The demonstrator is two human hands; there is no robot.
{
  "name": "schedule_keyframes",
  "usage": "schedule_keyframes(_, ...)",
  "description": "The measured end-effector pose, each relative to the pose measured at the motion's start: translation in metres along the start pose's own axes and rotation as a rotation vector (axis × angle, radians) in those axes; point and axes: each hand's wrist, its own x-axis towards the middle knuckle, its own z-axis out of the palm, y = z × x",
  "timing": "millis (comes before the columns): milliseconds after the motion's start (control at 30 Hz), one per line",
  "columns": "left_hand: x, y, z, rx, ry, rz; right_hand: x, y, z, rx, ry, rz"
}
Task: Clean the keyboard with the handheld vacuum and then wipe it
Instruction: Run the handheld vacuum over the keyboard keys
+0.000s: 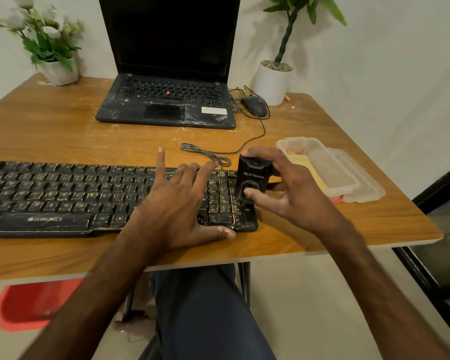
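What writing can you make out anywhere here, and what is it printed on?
"ZEBRONICS": on the keyboard, below the space bar.
"Alt", "B", "N", "M": keyboard keys; most other keys are too worn to read.
"ThinkPad": faint, on the laptop palm rest corner.
Handheld vacuum: white logo, too blurred to read.
White sticker on the laptop: too small to read.

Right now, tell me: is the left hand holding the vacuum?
No, the right hand grips the handheld vacuum while the left hand rests spread on the keyboard.

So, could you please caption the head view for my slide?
Left hand rests on the keyboard; right hand grips the handheld vacuum at its right end.
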Motion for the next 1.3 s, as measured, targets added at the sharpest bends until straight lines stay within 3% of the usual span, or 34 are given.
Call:
schedule_keyframes(267, 0.0, -0.001, 0.003, -0.002, 0.002, -0.01, -0.037, -0.007, 0.0, 0.151, 0.006, -0.03)
schedule_keyframes(567, -0.001, -0.001, 0.0, 0.0, -0.004, 0.001, 0.017, 0.019, 0.001, 0.058, 0.108, 0.049)
schedule_keyframes(800, 0.0, -0.007, 0.003, -0.006, 0.002, 0.027, -0.013, 0.008, -0.006, 0.143, -0.003, 0.014)
schedule_keyframes(1100, -0.004, -0.007, 0.001, -0.033, 0.011, 0.023, 0.032, 0.015, 0.005, -0.064, 0.052, 0.026)
schedule_keyframes(1300, -0.01, -0.01, 0.001, -0.043, 0.008, 0.025, -0.005, 0.008, 0.005, 0.073, 0.042, 0.012)
